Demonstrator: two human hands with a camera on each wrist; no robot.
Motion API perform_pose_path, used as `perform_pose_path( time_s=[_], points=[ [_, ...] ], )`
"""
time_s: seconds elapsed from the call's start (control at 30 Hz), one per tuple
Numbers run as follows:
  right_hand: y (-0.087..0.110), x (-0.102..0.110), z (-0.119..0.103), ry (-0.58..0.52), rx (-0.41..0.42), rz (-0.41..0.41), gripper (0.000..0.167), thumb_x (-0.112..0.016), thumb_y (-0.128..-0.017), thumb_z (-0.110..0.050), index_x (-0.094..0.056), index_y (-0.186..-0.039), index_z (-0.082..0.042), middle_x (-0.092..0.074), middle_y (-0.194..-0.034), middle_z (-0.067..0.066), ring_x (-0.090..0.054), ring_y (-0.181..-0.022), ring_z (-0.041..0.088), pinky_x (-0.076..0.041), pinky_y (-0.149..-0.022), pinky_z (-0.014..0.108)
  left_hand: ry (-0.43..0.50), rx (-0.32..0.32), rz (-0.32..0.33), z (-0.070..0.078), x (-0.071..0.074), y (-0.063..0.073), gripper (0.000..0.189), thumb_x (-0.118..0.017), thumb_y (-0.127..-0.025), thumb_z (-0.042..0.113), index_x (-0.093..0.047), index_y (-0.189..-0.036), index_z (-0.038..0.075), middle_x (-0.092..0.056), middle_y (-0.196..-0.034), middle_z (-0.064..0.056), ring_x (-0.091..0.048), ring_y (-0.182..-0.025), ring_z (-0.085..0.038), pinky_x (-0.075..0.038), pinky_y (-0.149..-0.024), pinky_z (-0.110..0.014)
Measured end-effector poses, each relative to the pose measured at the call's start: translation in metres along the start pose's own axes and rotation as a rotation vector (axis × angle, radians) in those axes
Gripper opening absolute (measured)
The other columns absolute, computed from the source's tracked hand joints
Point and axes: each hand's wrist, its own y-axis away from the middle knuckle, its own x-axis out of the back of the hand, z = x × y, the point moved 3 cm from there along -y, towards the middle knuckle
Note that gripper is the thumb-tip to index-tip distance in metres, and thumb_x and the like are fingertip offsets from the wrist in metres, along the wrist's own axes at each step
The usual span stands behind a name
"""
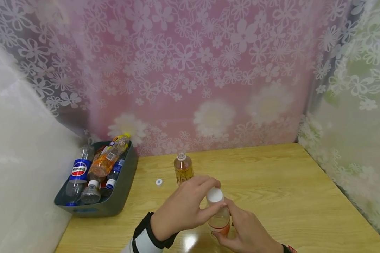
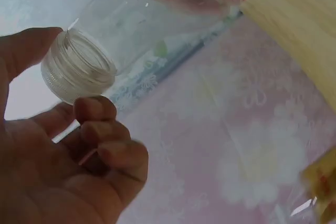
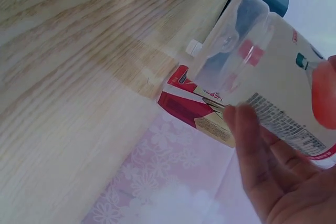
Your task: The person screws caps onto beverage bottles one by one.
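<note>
A clear plastic bottle point(image 1: 218, 220) with a white and red label stands upright between both hands near the front of the table. Reaching over its top, my left hand point(image 1: 185, 203) pinches the white bottle cap point(image 1: 214, 195) between thumb and fingers. In the left wrist view the cap point(image 2: 73, 74) sits at the bottle's neck, fingertips right at its rim. My right hand point(image 1: 248, 228) grips the bottle's body from the right, and the right wrist view shows its barcode label point(image 3: 289, 114). Just behind stands an uncapped bottle point(image 1: 183, 167) of amber colour, partly hidden by my left hand.
A loose white cap point(image 1: 159, 182) lies on the wooden table point(image 1: 272, 175), left of the amber bottle. At the left, a dark grey-green basket point(image 1: 126, 186) holds several plastic bottles lying in a heap. Floral curtains point(image 1: 183, 70) hang behind and at the right.
</note>
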Motion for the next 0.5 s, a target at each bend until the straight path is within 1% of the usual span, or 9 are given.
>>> perform_pose_path(
  time_s=[0.07,0.17,0.23,0.3,0.43,0.5],
  points=[
    [-0.002,0.0,0.001,-0.011,0.017,-0.003,0.09,-0.089,-0.075,-0.027,-0.041,-0.149,-0.012,-0.065,-0.115,-0.013,-0.064,-0.087,-0.003,-0.05,-0.067,0.013,0.02,-0.061,-0.032,-0.001,0.002,0.0,0.029,-0.063,-0.101,0.042,-0.063,-0.119,0.019,-0.063,-0.109,0.009,-0.057,-0.096,-0.004,-0.048,-0.078,-0.015],
    [-0.005,0.001,0.001,-0.024,0.064,0.001,0.089,-0.09,-0.072,-0.024,-0.043,-0.147,-0.01,-0.065,-0.114,-0.012,-0.063,-0.085,-0.003,-0.05,-0.066,0.011,0.06,-0.111,-0.075,-0.005,0.005,0.0,0.028,-0.059,-0.103,0.04,-0.061,-0.123,0.021,-0.06,-0.111,0.012,-0.054,-0.097,-0.003,-0.047,-0.082,-0.016],
    [-0.007,0.002,0.001,-0.04,0.089,-0.01,0.09,-0.089,-0.074,-0.023,-0.041,-0.149,-0.009,-0.066,-0.113,-0.01,-0.065,-0.087,-0.001,-0.05,-0.066,0.012,0.095,-0.122,-0.09,-0.009,0.007,-0.001,0.027,-0.059,-0.104,0.039,-0.061,-0.124,0.02,-0.059,-0.112,0.012,-0.053,-0.098,-0.002,-0.046,-0.083,-0.016],
    [-0.009,0.002,0.002,-0.073,0.095,-0.038,0.09,-0.087,-0.078,-0.024,-0.038,-0.152,-0.008,-0.067,-0.113,-0.007,-0.067,-0.089,0.002,-0.052,-0.067,0.013,0.131,-0.122,-0.105,-0.013,0.007,0.0,0.026,-0.059,-0.104,0.038,-0.06,-0.124,0.021,-0.059,-0.113,0.012,-0.052,-0.098,-0.002,-0.046,-0.083,-0.016],
    [-0.008,0.002,0.005,-0.174,0.064,-0.143,0.087,-0.081,-0.087,-0.025,-0.029,-0.156,-0.01,-0.067,-0.117,-0.006,-0.069,-0.095,0.005,-0.055,-0.072,0.019,0.19,-0.134,-0.137,-0.02,0.005,0.001,0.025,-0.058,-0.104,0.036,-0.06,-0.124,0.02,-0.06,-0.115,0.012,-0.051,-0.1,-0.004,-0.045,-0.084,-0.018],
    [-0.007,0.0,0.006,-0.216,0.07,-0.175,0.086,-0.08,-0.089,-0.025,-0.027,-0.156,-0.009,-0.068,-0.117,-0.005,-0.068,-0.096,0.006,-0.056,-0.073,0.021,0.223,-0.129,-0.155,-0.024,0.003,0.003,0.025,-0.058,-0.104,0.035,-0.06,-0.125,0.02,-0.06,-0.117,0.013,-0.051,-0.101,-0.004,-0.046,-0.086,-0.019]
  ],
)
